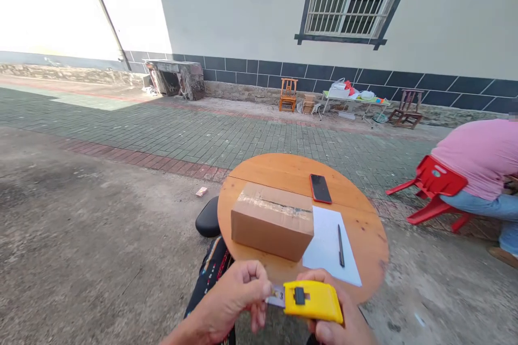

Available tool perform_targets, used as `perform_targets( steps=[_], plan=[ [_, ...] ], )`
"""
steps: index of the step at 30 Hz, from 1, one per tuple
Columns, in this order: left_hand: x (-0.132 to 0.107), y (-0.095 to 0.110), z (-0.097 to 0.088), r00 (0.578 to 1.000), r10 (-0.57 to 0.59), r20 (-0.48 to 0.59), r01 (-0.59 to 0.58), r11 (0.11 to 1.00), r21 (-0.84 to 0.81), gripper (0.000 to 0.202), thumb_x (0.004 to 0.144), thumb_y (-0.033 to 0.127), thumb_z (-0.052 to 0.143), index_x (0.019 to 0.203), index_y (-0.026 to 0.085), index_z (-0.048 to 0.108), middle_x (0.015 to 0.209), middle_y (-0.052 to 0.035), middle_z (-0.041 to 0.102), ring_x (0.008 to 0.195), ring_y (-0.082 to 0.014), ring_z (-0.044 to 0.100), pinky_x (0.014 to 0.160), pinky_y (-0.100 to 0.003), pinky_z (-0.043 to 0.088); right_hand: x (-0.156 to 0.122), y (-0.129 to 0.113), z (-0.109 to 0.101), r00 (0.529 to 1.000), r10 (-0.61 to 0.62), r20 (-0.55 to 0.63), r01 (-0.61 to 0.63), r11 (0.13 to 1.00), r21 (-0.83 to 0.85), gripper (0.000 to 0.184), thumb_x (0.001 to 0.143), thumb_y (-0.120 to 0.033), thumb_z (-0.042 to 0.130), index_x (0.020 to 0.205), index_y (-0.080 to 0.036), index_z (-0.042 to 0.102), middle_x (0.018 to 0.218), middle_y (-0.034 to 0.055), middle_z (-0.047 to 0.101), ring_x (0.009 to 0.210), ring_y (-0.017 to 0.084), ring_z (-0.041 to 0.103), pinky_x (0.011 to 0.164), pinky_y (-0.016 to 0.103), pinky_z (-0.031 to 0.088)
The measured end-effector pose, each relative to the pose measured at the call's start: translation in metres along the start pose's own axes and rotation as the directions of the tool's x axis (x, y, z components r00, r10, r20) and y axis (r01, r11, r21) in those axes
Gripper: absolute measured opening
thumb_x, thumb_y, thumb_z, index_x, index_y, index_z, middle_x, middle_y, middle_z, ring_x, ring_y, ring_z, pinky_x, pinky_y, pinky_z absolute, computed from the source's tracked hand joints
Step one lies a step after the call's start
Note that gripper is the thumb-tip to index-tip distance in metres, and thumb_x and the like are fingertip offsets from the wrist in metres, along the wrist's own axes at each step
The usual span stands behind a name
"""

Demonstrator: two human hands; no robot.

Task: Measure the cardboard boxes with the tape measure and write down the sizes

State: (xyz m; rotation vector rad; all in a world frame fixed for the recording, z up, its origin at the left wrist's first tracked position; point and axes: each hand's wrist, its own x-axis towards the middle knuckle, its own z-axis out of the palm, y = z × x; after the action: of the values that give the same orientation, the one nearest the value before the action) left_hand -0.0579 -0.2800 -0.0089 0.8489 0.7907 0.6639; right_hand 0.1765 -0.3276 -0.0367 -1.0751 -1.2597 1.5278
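Note:
In my right hand (338, 307) is a yellow tape measure (313, 300) with a black lock button on its face. A short length of its pale blade (277, 296) sticks out to the left, showing a 3. The thumb and forefinger of my left hand (238, 294) pinch the blade's end. Just beyond my hands, a closed cardboard box (271, 229) with worn tape along its top rests on a round wooden table (370, 248). To its right lie a white sheet of paper (324, 242) and, on it, a black pen (340, 245).
A phone (321, 188) with a red edge lies behind the paper. On the right, a person in a pink shirt (481, 156) sits on a red plastic chair (439, 178). A black padded seat (208, 218) touches the table's left side. Chairs and a cluttered folding table (356, 98) stand along the wall.

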Motion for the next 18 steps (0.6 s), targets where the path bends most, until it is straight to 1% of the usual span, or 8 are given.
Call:
perform_targets(
  steps=[2, 4, 6, 8, 10, 13, 15, 18],
  plan=[
    [-0.002, 0.036, -0.015, 0.991, 0.108, -0.082, -0.097, 0.988, 0.122, 0.046, 0.065, 0.055, 0.079, 0.064, 0.018, 0.051, 0.049, 0.0012, 0.056, 0.041, -0.008, 0.05, 0.041, -0.018, 0.037, 0.003, -0.02, -0.009, 0.981, -0.064, -0.184, 0.058, 0.998, -0.039, 0.061, 0.062, -0.061, 0.079, 0.108, -0.024, 0.065, 0.087, 0.0034, 0.066, 0.071, 0.017, 0.055, 0.062, 0.026, 0.044],
    [0.002, 0.076, -0.034, 0.961, 0.233, -0.149, -0.184, 0.941, 0.283, 0.043, 0.067, 0.054, 0.075, 0.064, 0.017, 0.053, 0.052, 0.0012, 0.057, 0.045, -0.0078, 0.051, 0.045, -0.018, 0.038, 0.012, -0.042, -0.022, 0.925, -0.118, -0.361, 0.097, 0.992, -0.076, 0.055, 0.064, -0.057, 0.079, 0.105, -0.024, 0.067, 0.09, 0.0049, 0.069, 0.076, 0.02, 0.059, 0.063, 0.028, 0.047],
    [0.013, 0.111, -0.053, 0.923, 0.331, -0.195, -0.22, 0.872, 0.436, 0.042, 0.069, 0.055, 0.07, 0.063, 0.017, 0.053, 0.057, 0.0013, 0.058, 0.048, -0.0078, 0.052, 0.049, -0.02, 0.04, 0.029, -0.063, -0.036, 0.881, -0.154, -0.447, 0.123, 0.988, -0.099, 0.048, 0.065, -0.057, 0.078, 0.098, -0.023, 0.068, 0.086, 0.0052, 0.069, 0.07, 0.02, 0.057, 0.059, 0.03, 0.047],
    [0.033, 0.136, -0.069, 0.912, 0.346, -0.222, -0.179, 0.82, 0.543, 0.04, 0.069, 0.055, 0.067, 0.064, 0.017, 0.055, 0.06, 0.0011, 0.059, 0.05, -0.0081, 0.052, 0.047, -0.02, 0.037, 0.051, -0.08, -0.048, 0.847, -0.204, -0.491, 0.15, 0.978, -0.147, 0.047, 0.064, -0.055, 0.079, 0.094, -0.021, 0.068, 0.084, 0.0049, 0.068, 0.066, 0.018, 0.055, 0.056, 0.029, 0.046],
    [0.056, 0.15, -0.08, 0.915, 0.327, -0.236, -0.133, 0.797, 0.59, 0.037, 0.067, 0.052, 0.067, 0.062, 0.017, 0.056, 0.059, 0.0008, 0.058, 0.049, -0.0087, 0.051, 0.045, -0.021, 0.036, 0.074, -0.093, -0.055, 0.827, -0.248, -0.505, 0.158, 0.964, -0.215, 0.046, 0.066, -0.053, 0.079, 0.097, -0.021, 0.067, 0.088, 0.0045, 0.068, 0.068, 0.018, 0.056, 0.057, 0.028, 0.045],
    [0.086, 0.154, -0.091, 0.923, 0.293, -0.251, -0.071, 0.768, 0.637, 0.033, 0.066, 0.047, 0.067, 0.06, 0.017, 0.056, 0.056, 0.0009, 0.057, 0.047, -0.0095, 0.05, 0.043, -0.022, 0.034, 0.1, -0.102, -0.057, 0.815, -0.265, -0.515, 0.132, 0.951, -0.279, 0.045, 0.067, -0.053, 0.078, 0.095, -0.02, 0.066, 0.085, 0.0031, 0.067, 0.066, 0.015, 0.055, 0.056, 0.027, 0.043],
    [0.099, 0.153, -0.096, 0.925, 0.28, -0.256, -0.044, 0.749, 0.661, 0.03, 0.067, 0.044, 0.066, 0.06, 0.017, 0.055, 0.056, 0.0015, 0.056, 0.046, -0.0095, 0.05, 0.042, -0.022, 0.033, 0.109, -0.102, -0.058, 0.813, -0.254, -0.523, 0.105, 0.949, -0.298, 0.044, 0.067, -0.053, 0.077, 0.092, -0.019, 0.066, 0.08, 0.0024, 0.065, 0.062, 0.014, 0.053, 0.054, 0.027, 0.042],
    [0.107, 0.15, -0.099, 0.93, 0.257, -0.265, -0.006, 0.728, 0.686, 0.028, 0.068, 0.042, 0.064, 0.06, 0.017, 0.054, 0.057, 0.0017, 0.055, 0.047, -0.0095, 0.049, 0.042, -0.021, 0.033, 0.114, -0.096, -0.062, 0.817, -0.236, -0.527, 0.072, 0.947, -0.314, 0.044, 0.068, -0.054, 0.075, 0.093, -0.018, 0.066, 0.082, 0.0033, 0.066, 0.062, 0.014, 0.053, 0.054, 0.028, 0.043]
  ],
)
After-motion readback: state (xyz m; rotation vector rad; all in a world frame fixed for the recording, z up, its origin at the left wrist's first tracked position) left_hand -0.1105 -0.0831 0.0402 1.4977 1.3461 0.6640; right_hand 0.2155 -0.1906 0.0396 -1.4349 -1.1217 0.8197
